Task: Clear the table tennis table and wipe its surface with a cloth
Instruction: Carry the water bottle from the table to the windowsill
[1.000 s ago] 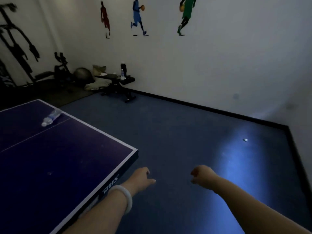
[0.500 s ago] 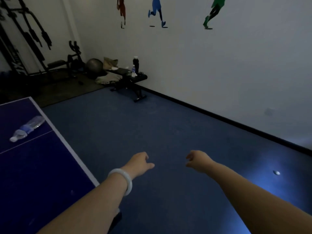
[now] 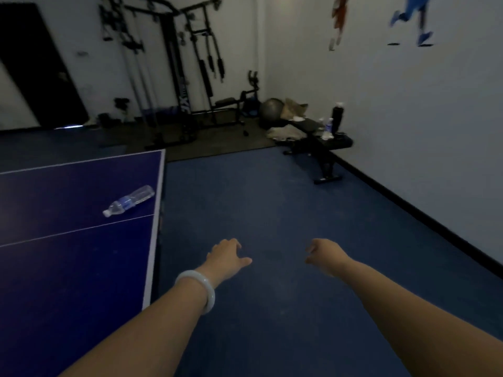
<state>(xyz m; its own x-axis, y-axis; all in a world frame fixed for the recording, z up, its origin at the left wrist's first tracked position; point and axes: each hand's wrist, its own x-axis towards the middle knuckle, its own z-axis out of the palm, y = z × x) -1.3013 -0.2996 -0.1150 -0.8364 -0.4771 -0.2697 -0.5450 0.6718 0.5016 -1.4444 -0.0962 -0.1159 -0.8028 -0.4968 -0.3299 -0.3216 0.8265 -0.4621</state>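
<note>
The dark blue table tennis table [image 3: 68, 268] fills the left side, its white-edged side running down past my left forearm. A clear plastic water bottle [image 3: 128, 200] with a blue label lies on its side near that edge, cap toward me. My left hand [image 3: 227, 255], with a pale bangle on the wrist, hangs over the blue floor just right of the table, fingers loosely apart and holding nothing. My right hand [image 3: 325, 253] is further right over the floor, fingers curled loosely, nothing in it. No cloth is in view.
A black weight bench [image 3: 324, 144] with a dark flask and small bottles stands by the right wall. A grey exercise ball [image 3: 270, 108] and a black gym rack [image 3: 174, 72] occupy the far corner. Blue floor stretches between the table and the wall.
The view has swung left: the gym rack and far corner have come into sight, the table corner and bottle moved right and nearer. Both hands stay low over the floor, empty.
</note>
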